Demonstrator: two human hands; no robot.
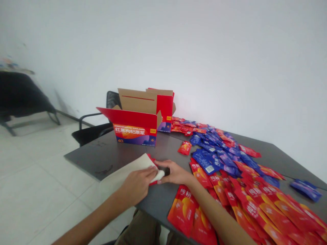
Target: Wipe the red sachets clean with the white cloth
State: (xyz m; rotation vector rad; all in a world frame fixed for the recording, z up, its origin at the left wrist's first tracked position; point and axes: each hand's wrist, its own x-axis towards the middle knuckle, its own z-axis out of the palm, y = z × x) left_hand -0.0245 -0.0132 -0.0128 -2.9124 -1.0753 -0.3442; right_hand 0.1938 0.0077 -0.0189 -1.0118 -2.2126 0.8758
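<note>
Bench, dark grey, runs across the head view, and at its near edge we see our two hands close together. Our left hand has its grip clamped on a white sheet, cloth or paper, we cannot tell which, that trails leftward past the edge of the bench. Under the sheet's right end lies a red packet, mostly covered, with red showing at its far and near sides. Our right hand has its grip closed round the right end of that packet; we cannot make out the dark patch between its fingers.

Beyond the hands we have an open box with raised flaps, a red and blue front and a "40" in its lower corner. Just behind it, to the right, stands a second open box. A small red pouch lies apart, beside a heap of blue packets mixed with red ones. Nearer us, large red pouches overlap in rows, and one blue pouch lies off to the right. A black chair stands behind the bench at the left, on pale floor tiles.
</note>
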